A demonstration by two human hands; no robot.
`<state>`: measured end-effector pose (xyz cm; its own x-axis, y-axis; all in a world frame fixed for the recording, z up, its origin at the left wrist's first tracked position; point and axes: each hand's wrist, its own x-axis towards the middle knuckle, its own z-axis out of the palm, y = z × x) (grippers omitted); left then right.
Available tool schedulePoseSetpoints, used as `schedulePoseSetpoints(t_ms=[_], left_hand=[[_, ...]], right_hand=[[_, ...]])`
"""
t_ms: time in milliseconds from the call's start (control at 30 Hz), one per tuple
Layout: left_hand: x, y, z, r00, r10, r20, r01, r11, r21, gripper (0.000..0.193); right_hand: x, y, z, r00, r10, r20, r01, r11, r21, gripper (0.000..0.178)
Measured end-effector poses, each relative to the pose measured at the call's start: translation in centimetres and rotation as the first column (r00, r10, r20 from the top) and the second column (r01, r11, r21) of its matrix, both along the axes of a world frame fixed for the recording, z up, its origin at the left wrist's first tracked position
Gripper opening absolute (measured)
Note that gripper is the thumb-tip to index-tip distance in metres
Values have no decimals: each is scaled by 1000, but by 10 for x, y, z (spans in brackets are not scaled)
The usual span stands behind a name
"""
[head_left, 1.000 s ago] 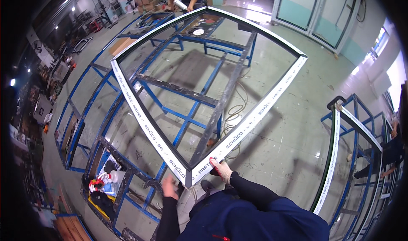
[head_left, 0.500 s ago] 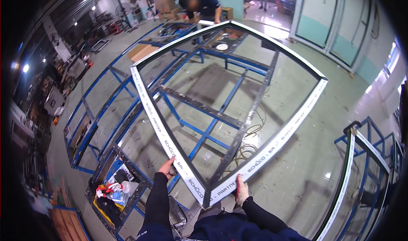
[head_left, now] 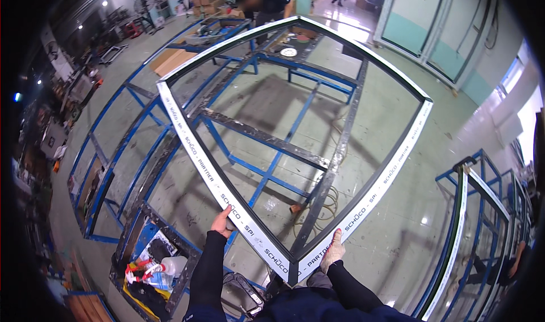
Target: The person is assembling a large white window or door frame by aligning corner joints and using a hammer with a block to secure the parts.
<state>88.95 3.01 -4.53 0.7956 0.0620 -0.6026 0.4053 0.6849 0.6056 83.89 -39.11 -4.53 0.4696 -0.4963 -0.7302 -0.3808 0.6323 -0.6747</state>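
A large window frame [head_left: 200, 162], dark with white printed film along its sides, spans the view at a slant, one corner close to my body. My left hand [head_left: 222, 221] grips its left side a little above that corner. Against the right side my right hand [head_left: 334, 250] is closed, with its thumb showing on the outer face; its other fingers are mostly hidden. Below the frame stands a blue steel work stand [head_left: 267, 177] with dark, worn top rails.
Spray bottles [head_left: 171, 267] stand in a tray [head_left: 190, 259] at lower left. A co-worker [head_left: 267, 4] bends over the stand's far end. Another filmed frame [head_left: 454, 237] leans at right. A coiled hose [head_left: 326, 208] lies on the floor. Cardboard [head_left: 170, 61] rests at far left.
The frame's near corner has shifted right and slightly down, while its far corners have moved left. My right hand has moved right with it. The co-worker's head appears further left.
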Motion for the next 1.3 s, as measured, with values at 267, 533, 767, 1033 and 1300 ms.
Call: schedulePoseSetpoints(t_ms=[267,533,767,1033,1300], left_hand=[[-36,-37,-3,999,-31,-45,32,999,36,44],[-68,-93,-3,990,-130,-52,135,985,105,40],[-87,-113,-10,983,-144,-114,163,971,177,47],[-151,-154,39,950,310,-34,-217,735,643,50],[-266,-342,158,991,114,-66,-109,991,75,81]], right_hand=[[-16,-46,27,996,89,28,-89,996,12,69],[-26,-124,16,995,88,51,-84,995,-61,73],[-45,-149,21,985,144,99,-143,990,-16,65],[-62,-173,2,925,348,155,-325,933,-151,75],[-114,-179,169,82,993,84,-814,115,-570,83]])
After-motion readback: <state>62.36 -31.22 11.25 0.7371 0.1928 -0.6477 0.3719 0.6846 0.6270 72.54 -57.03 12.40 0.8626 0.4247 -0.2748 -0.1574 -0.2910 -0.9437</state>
